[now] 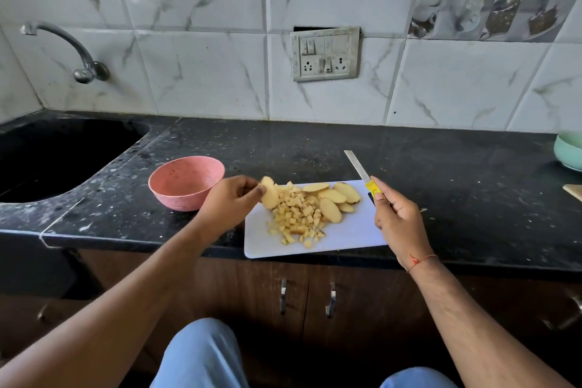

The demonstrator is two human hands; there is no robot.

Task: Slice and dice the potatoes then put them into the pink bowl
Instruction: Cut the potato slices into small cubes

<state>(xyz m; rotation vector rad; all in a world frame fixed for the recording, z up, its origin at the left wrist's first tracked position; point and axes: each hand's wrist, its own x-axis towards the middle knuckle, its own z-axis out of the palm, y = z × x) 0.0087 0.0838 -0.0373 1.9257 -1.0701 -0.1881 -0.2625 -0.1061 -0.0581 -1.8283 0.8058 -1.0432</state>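
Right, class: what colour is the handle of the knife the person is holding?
Yellow. The knife handle shows best in the head view, gripped by the right hand.

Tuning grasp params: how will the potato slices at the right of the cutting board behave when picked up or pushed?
The potato slices look rigid, so probably no flopping. Cut faces are likely damp and slippery. They lie flat and overlapping on the cutting board, so a push should slide them, not roll them.

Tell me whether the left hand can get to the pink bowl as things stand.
Probably yes. The left hand is just right of the pink bowl with nothing between them, though it already pinches potato slices, so it could drop them in but not grip the bowl.
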